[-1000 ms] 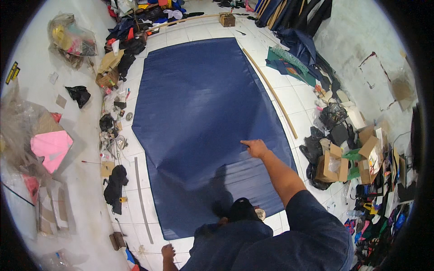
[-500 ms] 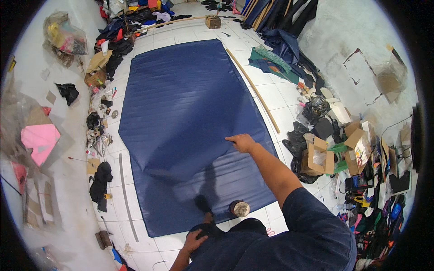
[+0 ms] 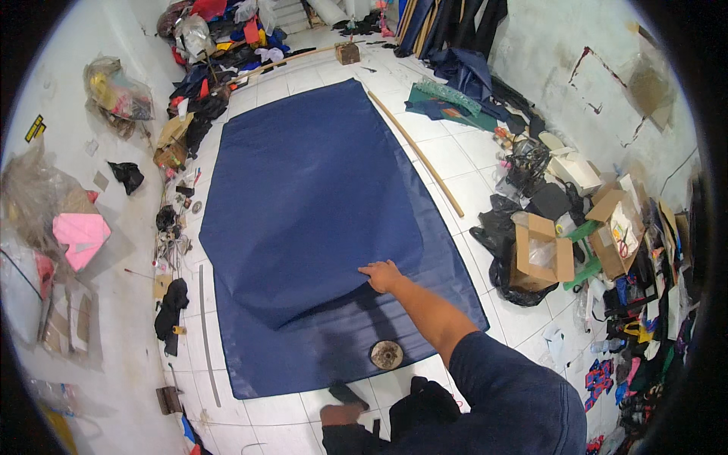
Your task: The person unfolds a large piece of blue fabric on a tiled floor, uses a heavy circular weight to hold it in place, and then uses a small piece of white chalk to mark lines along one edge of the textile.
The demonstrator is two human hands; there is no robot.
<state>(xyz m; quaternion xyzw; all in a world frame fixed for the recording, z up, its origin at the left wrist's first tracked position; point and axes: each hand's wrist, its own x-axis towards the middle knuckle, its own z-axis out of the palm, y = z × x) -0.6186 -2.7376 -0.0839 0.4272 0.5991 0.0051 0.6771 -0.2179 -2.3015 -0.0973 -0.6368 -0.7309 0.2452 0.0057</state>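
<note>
Right hand (image 3: 381, 276) is clamped on the dark blue sheet (image 3: 311, 189), pinching an edge of its top layer and holding it up off the layer below — thumb hidden, so can't tell how firm the grip is. Left hand is out of frame. Sheet lies spread on the white tile floor (image 3: 447, 159), wooden pole (image 3: 421, 159) just beside its right edge, grey strip (image 3: 207, 334) just beside its left. Round tin (image 3: 386, 355) sits on the bottom layer by the near edge. Risks, my read: a one-hand hold leaves the rest of that edge unsupported, so it could sag and crease; a hard pull could skew the layers; dragged material could catch the tin and tip it. Black shoe (image 3: 349, 395) is right by the near edge, contact unclear — a step forward could pin or scuff the sheet.
</note>
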